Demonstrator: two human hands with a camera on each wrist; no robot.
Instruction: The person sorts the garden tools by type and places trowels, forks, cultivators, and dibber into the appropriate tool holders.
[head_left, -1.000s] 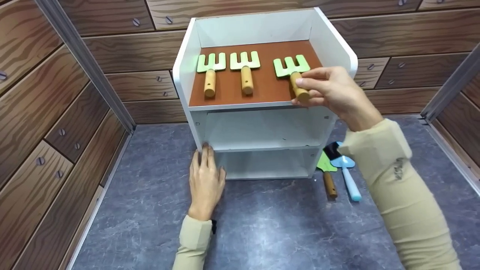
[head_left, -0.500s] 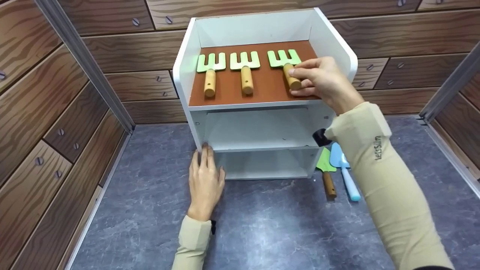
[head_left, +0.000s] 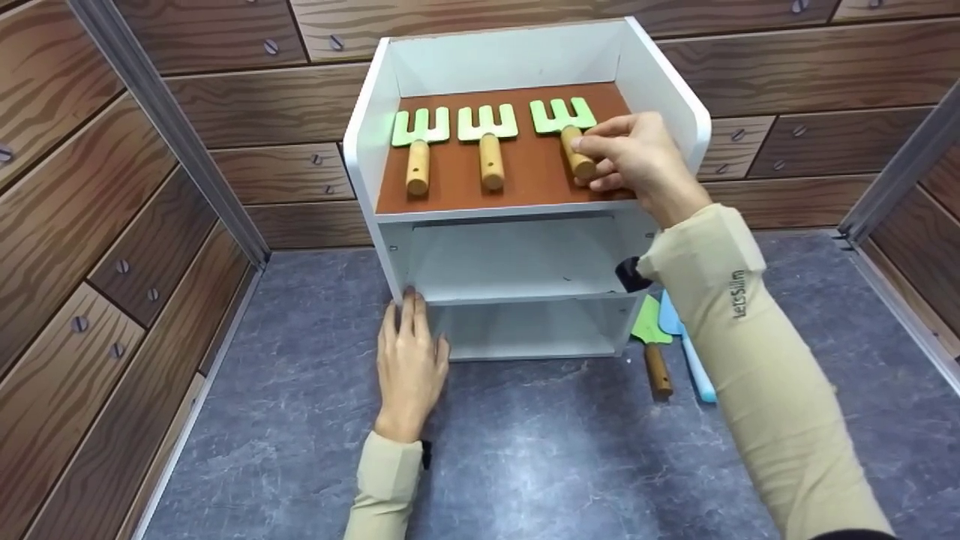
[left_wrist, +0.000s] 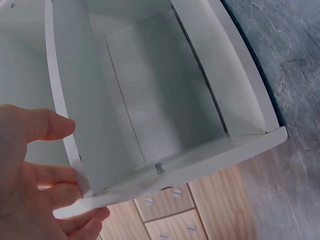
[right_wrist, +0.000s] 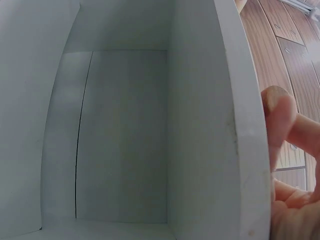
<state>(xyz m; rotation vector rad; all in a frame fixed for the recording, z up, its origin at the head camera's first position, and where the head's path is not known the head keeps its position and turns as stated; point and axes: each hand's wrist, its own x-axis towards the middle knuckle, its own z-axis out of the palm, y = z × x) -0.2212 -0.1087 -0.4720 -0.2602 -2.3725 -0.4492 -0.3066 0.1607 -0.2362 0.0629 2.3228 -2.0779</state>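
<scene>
In the head view, my right hand (head_left: 634, 161) pinches the wooden handle of a green three-pronged hand fork (head_left: 576, 150) at the right of the shelf unit's brown top. Its prongs point to the back and its handle slants toward me. Two matching hand forks, one at far left (head_left: 418, 161) and one in the middle (head_left: 490, 157), lie beside it in a row. My left hand (head_left: 409, 367) rests with fairly straight fingers against the lower left front edge of the white shelf unit (head_left: 480, 214). The left wrist view shows its thumb near a shelf board's edge.
On the grey floor (head_left: 525, 450), right of the unit, lie a green trowel (head_left: 657, 352) with a brown handle and a blue trowel (head_left: 697, 367), partly covered by my right sleeve. Raised white side walls (head_left: 667, 97) and a back wall border the top. Wood-patterned panels surround the floor.
My right hand has moved left and toward the back with the hand fork, bringing its prongs nearly level with the other two. My left hand has stayed in place.
</scene>
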